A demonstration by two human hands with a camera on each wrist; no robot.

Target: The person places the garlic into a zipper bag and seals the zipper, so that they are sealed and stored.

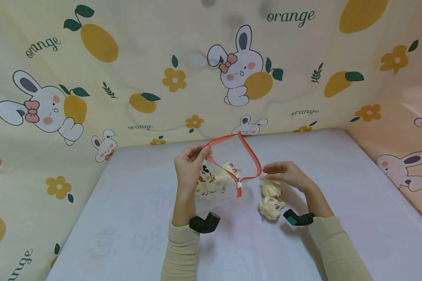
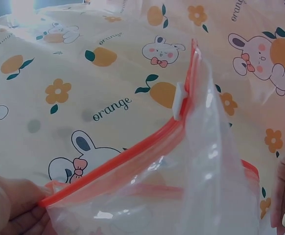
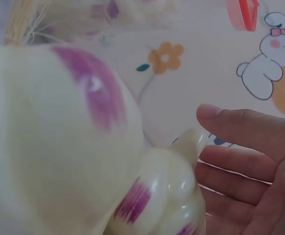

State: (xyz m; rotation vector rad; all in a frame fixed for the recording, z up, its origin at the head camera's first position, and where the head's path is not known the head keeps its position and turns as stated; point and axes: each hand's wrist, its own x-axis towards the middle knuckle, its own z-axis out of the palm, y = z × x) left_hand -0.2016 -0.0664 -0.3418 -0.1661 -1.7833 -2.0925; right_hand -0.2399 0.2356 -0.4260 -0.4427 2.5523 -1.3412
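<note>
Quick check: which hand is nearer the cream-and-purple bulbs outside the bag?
Right. The right hand is right by the bulbs, its fingers at their upper end; the left hand is farther away, pinching the bag on its opposite side.

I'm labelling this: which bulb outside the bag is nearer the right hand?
The far bulb, by the right hand; the other lies nearer the sleeves.

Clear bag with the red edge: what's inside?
Inside the clear bag, at least one cream, purple-marked bulb shows. Whatever lies behind the cartoon print or left hand is covered; can't count.
</note>
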